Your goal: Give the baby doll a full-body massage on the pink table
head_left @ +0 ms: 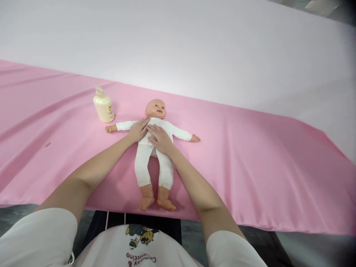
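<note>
A baby doll point(154, 163) in a white bodysuit lies on its back on the pink sheet point(250, 159), arms spread, bare feet toward me. My left hand point(138, 130) rests flat on the doll's chest near its right shoulder. My right hand point(160, 139) lies flat on the doll's belly, fingers pointing up toward the chest. Both hands touch the doll with fingers extended; neither grips it.
A cream pump bottle point(103, 106) stands upright on the pink sheet, left of the doll's head. Behind the pink sheet stretches a white covered surface point(194, 48). The bed's near edge runs just below the doll's feet.
</note>
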Demonstrator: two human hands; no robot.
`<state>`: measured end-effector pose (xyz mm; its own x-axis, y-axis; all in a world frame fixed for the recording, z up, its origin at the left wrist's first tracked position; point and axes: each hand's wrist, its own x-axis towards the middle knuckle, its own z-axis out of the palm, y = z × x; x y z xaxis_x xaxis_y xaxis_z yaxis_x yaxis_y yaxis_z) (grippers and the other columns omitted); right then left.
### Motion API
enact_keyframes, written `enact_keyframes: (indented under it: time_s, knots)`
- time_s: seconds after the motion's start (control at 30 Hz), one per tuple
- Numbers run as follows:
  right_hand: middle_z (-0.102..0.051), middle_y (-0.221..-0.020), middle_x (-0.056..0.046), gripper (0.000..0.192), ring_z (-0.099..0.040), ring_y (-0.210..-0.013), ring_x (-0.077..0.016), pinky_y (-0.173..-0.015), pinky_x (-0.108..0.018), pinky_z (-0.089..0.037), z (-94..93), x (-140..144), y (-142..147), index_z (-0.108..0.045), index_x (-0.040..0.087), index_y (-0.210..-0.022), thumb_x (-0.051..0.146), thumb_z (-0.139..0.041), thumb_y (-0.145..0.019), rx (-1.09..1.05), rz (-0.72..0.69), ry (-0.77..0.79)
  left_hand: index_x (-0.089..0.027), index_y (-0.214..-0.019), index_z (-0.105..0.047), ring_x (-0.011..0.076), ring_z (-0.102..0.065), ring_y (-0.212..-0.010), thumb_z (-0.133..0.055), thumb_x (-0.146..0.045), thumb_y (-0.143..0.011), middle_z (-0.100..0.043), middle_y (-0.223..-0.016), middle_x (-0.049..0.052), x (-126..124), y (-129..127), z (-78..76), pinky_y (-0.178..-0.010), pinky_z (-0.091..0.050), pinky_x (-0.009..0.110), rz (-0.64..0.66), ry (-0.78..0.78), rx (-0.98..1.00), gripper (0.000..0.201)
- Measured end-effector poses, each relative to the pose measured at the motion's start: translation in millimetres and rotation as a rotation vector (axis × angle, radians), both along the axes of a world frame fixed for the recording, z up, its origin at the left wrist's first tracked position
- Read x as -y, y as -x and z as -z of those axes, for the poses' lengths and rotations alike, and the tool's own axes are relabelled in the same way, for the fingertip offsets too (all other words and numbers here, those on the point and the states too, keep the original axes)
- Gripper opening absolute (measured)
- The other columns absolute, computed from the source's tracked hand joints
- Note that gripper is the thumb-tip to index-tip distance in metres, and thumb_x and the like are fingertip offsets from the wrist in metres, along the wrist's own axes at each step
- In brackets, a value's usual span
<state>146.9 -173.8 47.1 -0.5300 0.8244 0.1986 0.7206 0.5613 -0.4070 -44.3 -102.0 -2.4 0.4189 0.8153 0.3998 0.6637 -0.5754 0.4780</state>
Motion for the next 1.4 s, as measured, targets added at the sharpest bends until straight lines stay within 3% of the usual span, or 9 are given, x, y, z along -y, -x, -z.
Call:
enact_keyframes:
  time_s: [0.13,0.27,0.43,0.53,0.67,0.9,1.0,1.13,1.4]
  knots:
    - [-0.034,-0.165,-0.001,0.055,-0.022,-0.157,-0.0246,-0.129,-0.049,-0.014,4.3,-8,-8,-0.045,0.024,-0.152,0.041,-0.037,-0.101,-0.020,0.125,-0.002,-0.015,-0.152,-0.042,0.0239,-0.039,-0.149,-0.026,-0.036,-0.101,-0.044,-0.159,0.009,5,-2,-5.3,-0.125,-0.030,0.045,-0.027,0.015,0.001,0.058]
    - [-0.028,-0.168,-0.002,0.057,-0.018,-0.158,-0.0258,-0.128,-0.054,-0.015,11.5,-16,-20,-0.041,0.025,-0.154,0.042,-0.036,-0.100,-0.071,0.229,0.020,-0.018,-0.153,-0.041,0.0240,-0.036,-0.150,-0.026,-0.039,-0.102,-0.042,-0.160,0.008,6,-3,-6.3,-0.125,-0.029,0.046,-0.038,0.026,-0.015,0.057]
    - [-0.025,-0.168,-0.010,0.067,-0.019,-0.158,-0.0252,-0.128,-0.049,-0.020,28.4,-31,-40,-0.035,0.017,-0.157,0.052,-0.034,-0.100,-0.202,0.337,0.068,-0.018,-0.154,-0.040,0.0269,-0.033,-0.152,-0.029,-0.041,-0.103,-0.041,-0.161,0.009,8,-4,-8.1,-0.126,-0.025,0.049,-0.115,0.070,-0.077,0.057]
    - [-0.027,-0.167,-0.013,0.072,-0.022,-0.157,-0.0246,-0.128,-0.047,-0.020,36.6,-38,-46,-0.033,0.013,-0.157,0.056,-0.032,-0.100,-0.242,0.366,0.087,-0.017,-0.155,-0.039,0.0295,-0.029,-0.153,-0.030,-0.043,-0.103,-0.039,-0.161,0.010,10,-6,-9.3,-0.126,-0.024,0.050,-0.157,0.109,-0.094,0.059]
    - [-0.029,-0.167,-0.011,0.068,-0.024,-0.156,-0.0262,-0.126,-0.051,-0.022,41.8,-42,-47,-0.035,0.018,-0.156,0.056,-0.033,-0.099,-0.234,0.380,0.067,-0.017,-0.155,-0.040,0.0336,-0.028,-0.153,-0.033,-0.047,-0.102,-0.039,-0.161,0.012,12,-7,-9.4,-0.125,-0.023,0.055,-0.219,0.132,-0.091,0.061]
    - [-0.052,-0.152,-0.012,0.057,-0.036,-0.149,-0.0309,-0.125,-0.057,-0.015,46.4,-45,-61,-0.052,0.015,-0.144,0.044,-0.029,-0.100,-0.139,0.584,-0.030,-0.017,-0.151,-0.046,0.0384,-0.025,-0.154,-0.038,-0.053,-0.099,-0.041,-0.160,0.013,15,-8,-9.0,-0.126,-0.018,0.059,-0.314,0.143,-0.059,0.064]
    - [-0.056,-0.147,-0.010,0.053,-0.027,-0.151,-0.0349,-0.124,-0.063,-0.009,46.9,-43,-68,-0.059,0.017,-0.136,0.040,-0.028,-0.099,-0.096,0.696,-0.051,-0.016,-0.149,-0.047,0.0418,-0.019,-0.155,-0.041,-0.058,-0.096,-0.040,-0.160,0.015,14,-9,-5.3,-0.125,-0.013,0.063,-0.359,0.142,-0.035,0.068]
    - [-0.049,-0.152,-0.010,0.052,-0.014,-0.153,-0.0422,-0.120,-0.071,-0.004,47.4,-40,-70,-0.062,0.018,-0.132,0.042,-0.030,-0.098,-0.059,0.815,-0.059,-0.016,-0.145,-0.051,0.0418,-0.021,-0.154,-0.042,-0.061,-0.094,-0.044,-0.157,0.016,11,-7,0.0,-0.124,-0.012,0.066,-0.366,0.120,0.021,0.069]
    - [-0.048,-0.153,-0.012,0.053,-0.015,-0.152,-0.0450,-0.118,-0.073,-0.006,49.7,-39,-72,-0.063,0.018,-0.130,0.045,-0.032,-0.097,-0.046,0.858,-0.066,-0.015,-0.126,-0.065,0.0398,-0.041,-0.142,-0.037,-0.043,-0.096,-0.064,-0.135,0.015,9,9,-2.9,-0.123,-0.018,0.063,-0.417,-0.055,-0.090,0.050]
